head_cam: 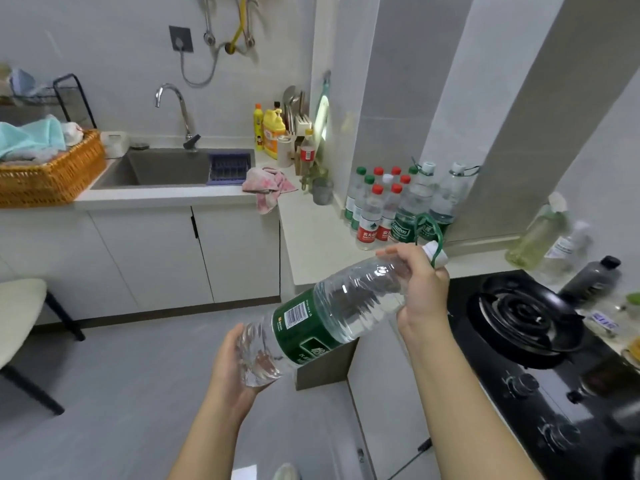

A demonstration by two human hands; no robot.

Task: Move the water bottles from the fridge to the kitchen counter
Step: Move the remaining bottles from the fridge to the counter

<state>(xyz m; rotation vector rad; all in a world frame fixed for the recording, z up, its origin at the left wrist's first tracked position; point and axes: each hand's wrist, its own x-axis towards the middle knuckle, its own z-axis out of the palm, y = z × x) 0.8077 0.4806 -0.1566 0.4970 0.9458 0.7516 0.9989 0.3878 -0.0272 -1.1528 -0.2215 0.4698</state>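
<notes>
Big water bottle (322,320) is up in the air, held in both hands, just off the front edge of the bench (311,237) and not touching it. It's tilted, white cap (433,250) up to the right, base down to the left. The right hand (424,289) has its fingers (398,252) wrapped round the neck right below the cap. The left hand (228,368) cups the base from underneath with the fingers curled up around it. The green carry loop (429,226) sticks up off the cap.

At the back edge of the bench, against the wall, a bunch of small bottles (375,209) with red and green caps stand upright, touching each other. Two large bottles (420,199) stand just beside them. The black stove (519,320) is at the right end of the bench, the sink (166,168) at the left.
</notes>
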